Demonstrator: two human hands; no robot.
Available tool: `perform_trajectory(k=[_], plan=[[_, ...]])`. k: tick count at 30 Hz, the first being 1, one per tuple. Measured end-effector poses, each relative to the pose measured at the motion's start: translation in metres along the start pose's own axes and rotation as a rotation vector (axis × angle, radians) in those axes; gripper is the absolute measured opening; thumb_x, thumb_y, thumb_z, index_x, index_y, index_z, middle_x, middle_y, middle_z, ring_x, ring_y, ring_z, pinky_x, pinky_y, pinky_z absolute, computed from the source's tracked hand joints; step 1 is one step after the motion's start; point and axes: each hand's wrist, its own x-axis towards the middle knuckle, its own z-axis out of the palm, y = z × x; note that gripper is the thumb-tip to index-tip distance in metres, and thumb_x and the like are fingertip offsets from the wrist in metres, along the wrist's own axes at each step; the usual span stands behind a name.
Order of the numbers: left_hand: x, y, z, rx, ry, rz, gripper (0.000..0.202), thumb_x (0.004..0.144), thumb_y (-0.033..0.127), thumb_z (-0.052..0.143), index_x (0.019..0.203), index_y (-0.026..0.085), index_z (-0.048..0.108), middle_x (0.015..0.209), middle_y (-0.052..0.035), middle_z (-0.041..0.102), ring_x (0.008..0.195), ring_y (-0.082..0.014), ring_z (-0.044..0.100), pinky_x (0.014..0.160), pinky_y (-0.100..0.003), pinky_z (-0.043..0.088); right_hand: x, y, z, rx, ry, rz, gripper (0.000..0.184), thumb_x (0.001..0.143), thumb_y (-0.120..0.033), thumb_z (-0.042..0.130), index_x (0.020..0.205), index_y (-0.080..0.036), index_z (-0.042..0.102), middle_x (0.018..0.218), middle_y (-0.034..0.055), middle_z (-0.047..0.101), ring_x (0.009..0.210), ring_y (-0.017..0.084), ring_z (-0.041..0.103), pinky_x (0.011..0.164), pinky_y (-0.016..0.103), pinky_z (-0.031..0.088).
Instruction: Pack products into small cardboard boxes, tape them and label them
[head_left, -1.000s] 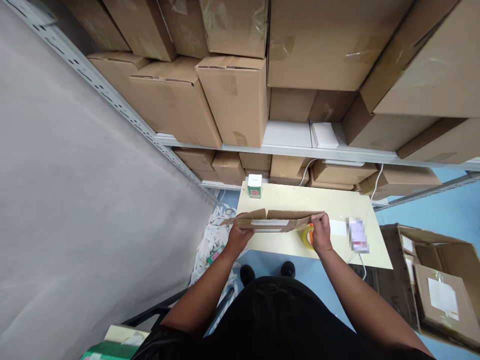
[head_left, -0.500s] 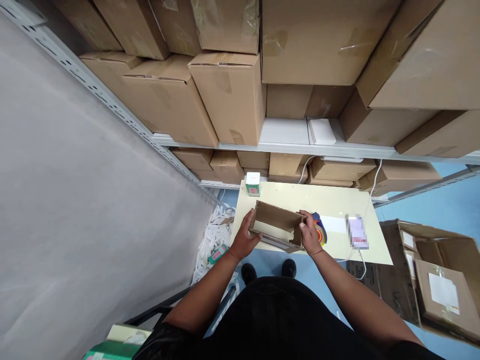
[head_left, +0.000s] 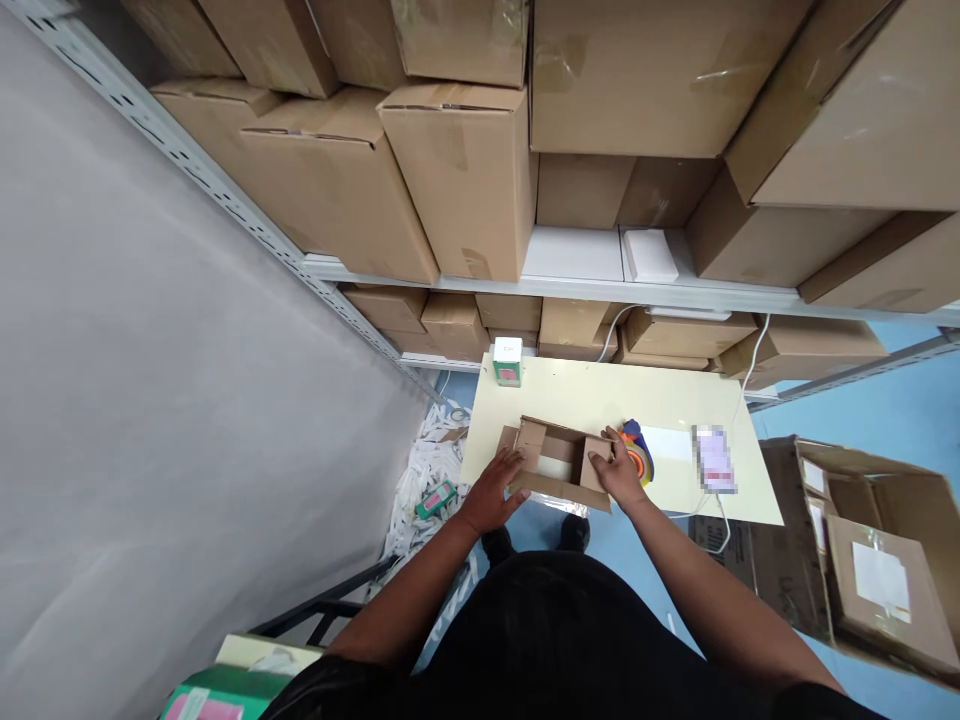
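Observation:
A small cardboard box sits at the front edge of the cream table, its top open and its short end flaps folded inward. At its left end my left hand grips the box, fingers over the flap and thumb low along the front side. My right hand holds the other end, with the thumb on the right flap. Just beyond that hand lies a blue and orange tape dispenser, partly hidden by it. A green and white small box stands at the table's back left corner.
On the table lie white paper and a phone with a cable. Shelves of cartons rise behind. White paper strips cover the floor at left. A large open carton stands at right.
The box's end flaps have been folded inward over its opening, and its front flap now shows. My hands have shifted from the outer sides onto the flaps.

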Motion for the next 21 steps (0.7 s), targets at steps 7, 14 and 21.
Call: perform_trajectory(k=[7,14,21], plan=[[0.018,-0.002,0.004,-0.007,0.099,0.041,0.03,0.093,0.043,0.067,0.111,0.019,0.072,0.139,-0.0117,0.065,0.139,-0.0292,0.049,0.118,-0.052,0.042,0.024,-0.004,-0.002,-0.068,-0.057,-0.054,0.075,0.08,-0.043,0.069,0.15,-0.026,0.049,0.139,0.0076,0.065,0.115,0.027,0.068,0.107,0.045,0.051],[0.037,0.007,0.007,0.009,0.26,-0.196,0.031,0.089,0.033,0.07,0.117,0.019,0.067,0.112,-0.0103,0.07,0.115,-0.0281,0.061,0.103,-0.047,0.052,-0.014,0.005,-0.016,0.14,-0.028,-0.063,0.063,0.097,-0.047,0.047,0.157,-0.026,0.039,0.158,0.0101,0.047,0.14,0.027,0.052,0.115,0.047,0.044],[0.058,0.007,-0.002,0.034,0.231,-0.093,0.088,0.084,0.025,0.068,0.161,0.021,0.024,0.163,-0.0142,0.033,0.15,-0.0316,0.033,0.122,-0.05,0.034,-0.038,0.01,-0.002,-0.167,-0.009,-0.297,0.083,0.09,-0.038,0.061,0.162,-0.021,0.023,0.163,0.016,0.037,0.149,0.031,0.037,0.121,0.057,0.035]])
